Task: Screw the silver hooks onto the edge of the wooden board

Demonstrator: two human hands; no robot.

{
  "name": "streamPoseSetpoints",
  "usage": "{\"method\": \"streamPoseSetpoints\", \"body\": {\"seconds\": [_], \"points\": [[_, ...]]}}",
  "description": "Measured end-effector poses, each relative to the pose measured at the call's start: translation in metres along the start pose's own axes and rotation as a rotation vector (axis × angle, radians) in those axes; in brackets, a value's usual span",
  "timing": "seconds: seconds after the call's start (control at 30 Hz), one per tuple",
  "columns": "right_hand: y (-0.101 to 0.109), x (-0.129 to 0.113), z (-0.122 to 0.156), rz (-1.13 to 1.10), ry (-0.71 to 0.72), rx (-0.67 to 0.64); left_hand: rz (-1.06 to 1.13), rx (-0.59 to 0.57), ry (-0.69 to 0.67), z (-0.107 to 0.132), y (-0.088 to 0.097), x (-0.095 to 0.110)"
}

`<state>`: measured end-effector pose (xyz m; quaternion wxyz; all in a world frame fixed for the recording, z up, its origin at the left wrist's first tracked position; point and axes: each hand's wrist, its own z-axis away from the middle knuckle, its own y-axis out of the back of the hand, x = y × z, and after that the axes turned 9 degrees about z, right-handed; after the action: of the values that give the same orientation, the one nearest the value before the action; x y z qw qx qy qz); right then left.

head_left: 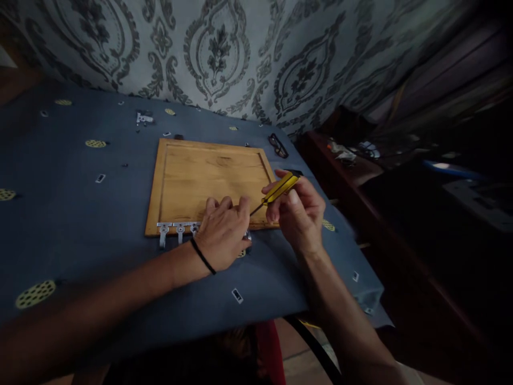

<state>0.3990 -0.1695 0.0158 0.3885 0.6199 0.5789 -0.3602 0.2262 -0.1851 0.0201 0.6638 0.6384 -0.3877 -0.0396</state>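
Note:
A wooden board (208, 176) lies flat on a table under a blue cloth (80, 214). Along its near edge runs a metal hook rail (176, 229) with several hooks hanging over the edge. My left hand (223, 231) lies on the rail's right part, fingers curled down and pressing it to the board. My right hand (298, 211) is closed round a yellow-handled screwdriver (278, 190), its dark shaft slanting down-left toward the board just right of my left hand. The tip is hidden behind my left fingers.
A small metal part (143, 118) lies on the cloth beyond the board. A pair of glasses (278, 145) sits near the table's far right corner. A dark wooden shelf (348, 171) with clutter stands to the right. A patterned curtain (224, 53) hangs behind.

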Motion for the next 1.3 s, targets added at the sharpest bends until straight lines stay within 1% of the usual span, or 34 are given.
{"method": "streamPoseSetpoints", "body": {"seconds": [0.13,0.3,0.4,0.47,0.53,0.6,0.83,1.0,1.1,1.3], "points": [[0.001,0.0,0.001,0.033,-0.012,-0.015,-0.031,-0.009,0.023,0.0,0.001,0.003],[-0.002,-0.005,0.0,-0.042,0.023,-0.038,-0.057,-0.041,0.077,-0.001,0.003,0.008],[-0.003,-0.009,0.001,-0.033,0.044,-0.04,-0.052,-0.063,0.089,-0.002,0.005,0.01],[-0.002,-0.011,0.001,0.0,0.076,0.031,-0.051,-0.069,0.094,-0.003,0.005,0.011],[-0.001,-0.012,0.001,0.031,0.112,0.135,-0.051,-0.076,0.104,-0.003,0.006,0.01],[0.001,-0.012,0.001,0.052,0.125,0.189,-0.048,-0.081,0.106,-0.004,0.006,0.01],[-0.004,-0.011,0.003,0.119,0.051,0.139,-0.036,-0.061,0.086,-0.003,0.003,0.008],[-0.005,-0.009,0.003,0.106,0.077,0.152,-0.045,-0.042,0.082,-0.002,0.003,0.008],[-0.005,-0.009,0.003,0.124,0.061,0.154,-0.043,-0.045,0.088,-0.003,0.003,0.009],[-0.007,-0.011,0.004,0.137,0.054,0.12,-0.047,-0.046,0.09,-0.002,0.003,0.01]]}}
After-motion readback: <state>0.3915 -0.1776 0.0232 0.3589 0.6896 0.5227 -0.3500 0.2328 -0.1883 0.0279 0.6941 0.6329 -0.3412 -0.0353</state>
